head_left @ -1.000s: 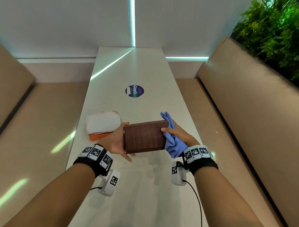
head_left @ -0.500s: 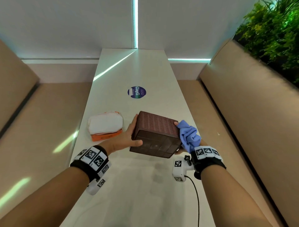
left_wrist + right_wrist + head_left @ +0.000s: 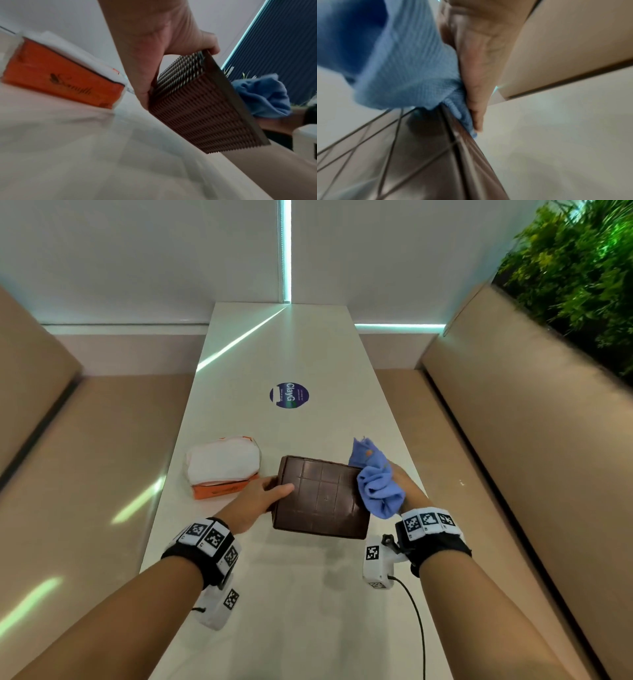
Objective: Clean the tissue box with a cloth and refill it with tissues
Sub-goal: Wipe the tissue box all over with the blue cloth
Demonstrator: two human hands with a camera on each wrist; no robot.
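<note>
At the centre of the head view, above the long white bench [image 3: 308, 594]: one brown square tissue box with ribbed woven-pattern sides and a smooth grid-scored panel [image 3: 320, 498], held clear of the surface with the smooth panel turned up toward the camera.

Left hand [image 3: 255, 501]: grip closed around the box's left edge, thumb lying on the smooth panel, fingers behind on the ribbed side, as the left wrist view confirms.

Right hand [image 3: 402, 491]: grip bunched around a soft light-blue cloth [image 3: 378, 491], which is pressed against the box's right edge; the right wrist view shows cloth between palm and box rim.

Left of the box, resting on the bench: one soft white tissue pack with an orange wrapper base [image 3: 222, 469], apart from the box.

Upper centre of the frame: a round dark-blue sticker [image 3: 289, 396] on the bench.

Handling notes, judged: the box looks rigid, hollow and light. The ribbed sides should offer friction, while the glossy panel is likely slippery. Best taken across opposite ribbed sides. The cloth is limp and conforms to edges. The tissue pack is compressible and should be lifted by its long sides.
</note>
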